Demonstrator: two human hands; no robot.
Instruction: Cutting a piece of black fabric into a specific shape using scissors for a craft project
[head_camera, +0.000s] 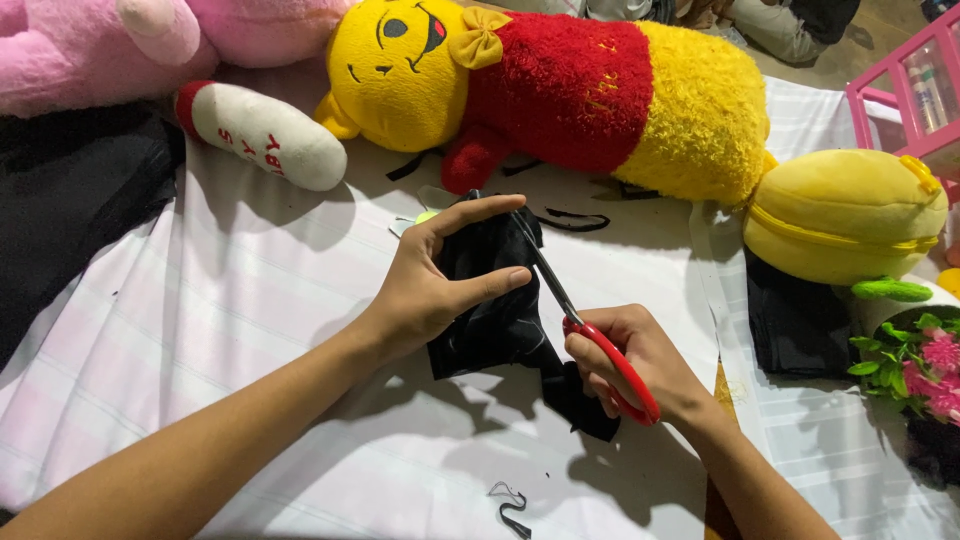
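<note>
Two hands: left hand (430, 290) pinches black fabric (495, 300); right hand (630, 365) grips red-handled scissors (580, 325).
Fabric: just below yellow plush bear (560, 90).
Risk: blades beside left fingers (490, 283); a slip could nick them.

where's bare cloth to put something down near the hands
Bare: the white sheet left of the left hand, below the white plush foot. Crowded: between the black fabric and yellow bear, and right of the right hand.
</note>
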